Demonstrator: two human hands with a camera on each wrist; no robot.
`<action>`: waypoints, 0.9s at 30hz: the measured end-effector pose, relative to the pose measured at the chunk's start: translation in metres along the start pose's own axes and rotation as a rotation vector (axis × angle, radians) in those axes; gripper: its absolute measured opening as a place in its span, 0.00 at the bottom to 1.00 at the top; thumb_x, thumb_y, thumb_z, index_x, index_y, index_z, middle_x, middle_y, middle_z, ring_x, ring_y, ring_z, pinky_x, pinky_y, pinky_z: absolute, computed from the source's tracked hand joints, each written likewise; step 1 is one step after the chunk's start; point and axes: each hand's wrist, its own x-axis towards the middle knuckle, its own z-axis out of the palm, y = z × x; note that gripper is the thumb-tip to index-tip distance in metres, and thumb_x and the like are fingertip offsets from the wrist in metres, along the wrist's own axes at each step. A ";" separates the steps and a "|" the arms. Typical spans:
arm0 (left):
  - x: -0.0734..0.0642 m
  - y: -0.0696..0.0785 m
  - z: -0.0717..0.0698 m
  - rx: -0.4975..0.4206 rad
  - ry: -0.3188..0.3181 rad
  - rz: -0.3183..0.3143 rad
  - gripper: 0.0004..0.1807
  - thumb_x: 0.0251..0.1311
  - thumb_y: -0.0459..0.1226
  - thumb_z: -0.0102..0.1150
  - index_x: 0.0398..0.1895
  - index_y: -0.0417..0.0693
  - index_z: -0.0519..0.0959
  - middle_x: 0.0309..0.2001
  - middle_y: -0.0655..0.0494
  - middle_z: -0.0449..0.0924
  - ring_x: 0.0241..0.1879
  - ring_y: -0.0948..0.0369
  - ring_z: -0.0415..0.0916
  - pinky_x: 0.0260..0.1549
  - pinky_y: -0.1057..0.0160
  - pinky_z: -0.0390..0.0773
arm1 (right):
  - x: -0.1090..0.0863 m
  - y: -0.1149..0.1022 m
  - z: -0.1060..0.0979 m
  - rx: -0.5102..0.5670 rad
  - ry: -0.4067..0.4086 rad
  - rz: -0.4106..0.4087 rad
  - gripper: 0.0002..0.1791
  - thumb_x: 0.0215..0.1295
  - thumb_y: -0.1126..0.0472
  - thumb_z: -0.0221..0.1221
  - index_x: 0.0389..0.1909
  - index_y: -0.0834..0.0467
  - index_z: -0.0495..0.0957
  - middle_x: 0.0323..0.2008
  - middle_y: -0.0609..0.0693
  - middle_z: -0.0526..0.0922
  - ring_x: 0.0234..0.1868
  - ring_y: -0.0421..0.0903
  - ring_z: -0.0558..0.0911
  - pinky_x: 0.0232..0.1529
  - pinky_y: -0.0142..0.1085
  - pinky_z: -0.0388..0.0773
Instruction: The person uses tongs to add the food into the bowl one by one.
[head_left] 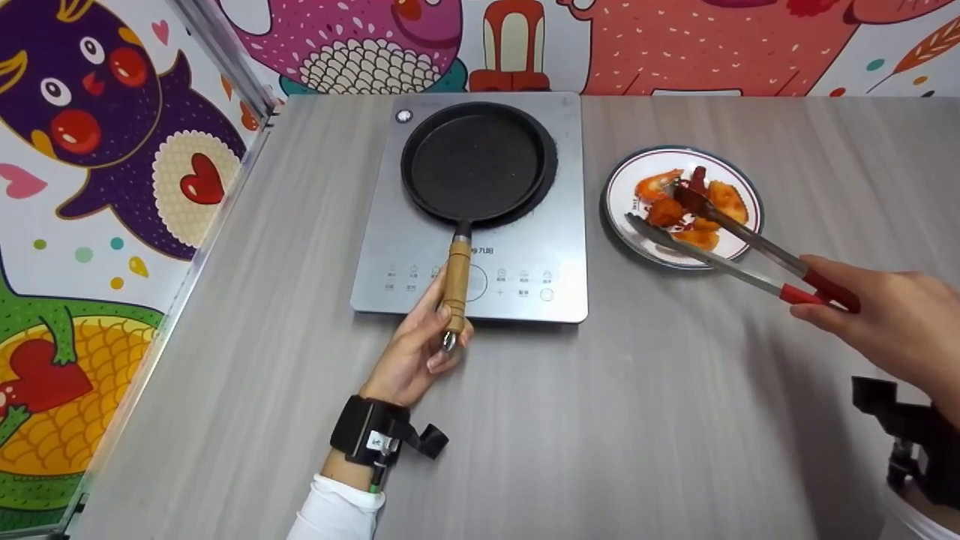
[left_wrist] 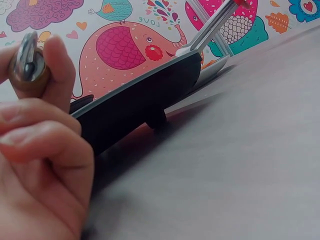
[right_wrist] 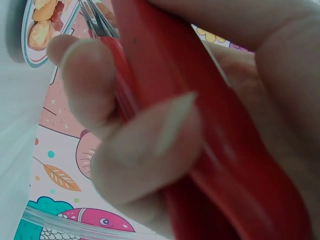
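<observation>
My left hand (head_left: pixel 416 349) grips the wooden handle (head_left: pixel 456 289) of a black frying pan (head_left: pixel 478 165). The pan rests on a silver induction cooker (head_left: pixel 517 232), and its cooking surface is bare. In my right hand (head_left: pixel 892 315) are metal tongs (head_left: pixel 757 244) with red grips (right_wrist: pixel 200 110). Their tips are spread apart over a white plate (head_left: pixel 624 187) with a dark rim. On that plate lie a shrimp (head_left: pixel 656 184) and several browned or reddish food pieces (head_left: pixel 726 199). One tong tip touches or overlaps the food; whether it bears on a piece I cannot tell.
The grey wood-grain table (head_left: pixel 600 435) carries the cooker and the plate, which stand a small gap apart. A wall with cartoon animals (head_left: pixel 705 45) closes off the back. On the left, a panel with a metal edge (head_left: pixel 217 187) borders the table.
</observation>
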 end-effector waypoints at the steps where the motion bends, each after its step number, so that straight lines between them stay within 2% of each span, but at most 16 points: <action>1: 0.000 0.000 0.000 0.004 0.001 0.002 0.31 0.64 0.37 0.44 0.68 0.68 0.49 0.28 0.49 0.74 0.17 0.67 0.62 0.09 0.75 0.57 | 0.000 0.000 0.000 0.003 0.017 -0.013 0.27 0.49 0.51 0.64 0.49 0.58 0.73 0.14 0.45 0.67 0.16 0.46 0.63 0.17 0.35 0.54; 7: -0.002 0.001 0.000 0.023 0.014 0.006 0.31 0.64 0.39 0.46 0.68 0.68 0.50 0.27 0.49 0.73 0.14 0.67 0.57 0.09 0.75 0.56 | 0.000 0.000 -0.002 0.012 0.050 -0.036 0.27 0.49 0.52 0.65 0.49 0.60 0.72 0.14 0.45 0.67 0.14 0.44 0.61 0.15 0.34 0.51; 16: -0.001 0.000 0.000 0.004 -0.004 0.010 0.31 0.64 0.38 0.45 0.68 0.67 0.49 0.28 0.49 0.73 0.14 0.68 0.58 0.08 0.75 0.57 | 0.002 -0.002 0.000 0.003 0.104 -0.053 0.28 0.47 0.57 0.66 0.49 0.63 0.72 0.13 0.47 0.64 0.14 0.44 0.59 0.13 0.34 0.50; 23: 0.000 0.000 -0.001 0.021 -0.001 0.002 0.32 0.63 0.39 0.47 0.68 0.68 0.49 0.28 0.50 0.74 0.14 0.68 0.58 0.08 0.75 0.56 | 0.005 -0.004 0.002 0.020 0.129 -0.064 0.28 0.47 0.58 0.66 0.50 0.64 0.71 0.16 0.51 0.72 0.14 0.45 0.61 0.13 0.33 0.51; 27: 0.000 -0.001 -0.001 0.023 0.004 -0.001 0.32 0.63 0.39 0.47 0.68 0.68 0.49 0.28 0.50 0.73 0.15 0.68 0.60 0.09 0.75 0.57 | 0.008 -0.005 0.002 0.033 0.155 -0.066 0.28 0.47 0.58 0.66 0.50 0.63 0.71 0.20 0.57 0.75 0.15 0.46 0.63 0.13 0.33 0.53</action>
